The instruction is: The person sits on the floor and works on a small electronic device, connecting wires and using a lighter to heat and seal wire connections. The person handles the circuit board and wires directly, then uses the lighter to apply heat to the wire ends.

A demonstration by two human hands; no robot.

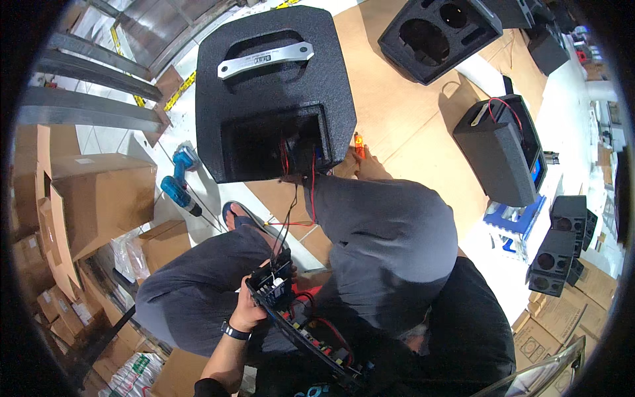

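My left hand (pixel 247 311), closed, grips the edge of a black amplifier module (pixel 274 284) above my lap. Its exposed circuit boards (pixel 324 344) carry white connectors and red and black wires. Wires (pixel 291 221) run from it up to a big black speaker cabinet (pixel 278 96) with a silver handle (pixel 266 60). More red wires show inside the cabinet's rectangular opening (pixel 264 142). My right hand (pixel 372 167) is beyond my right knee, its forearm hidden by the leg. Its fingers close around the lower end of a small orange object (pixel 359 144) whose kind is unclear.
A blue cordless drill (pixel 180 178) lies left of the cabinet, beside my sandalled foot (pixel 233 215). Cardboard boxes (pixel 102 198) are stacked at left. At right stand an unfitted speaker cabinet (pixel 436 40), another cabinet with a red wire (pixel 496 155) and small speakers (pixel 559 245).
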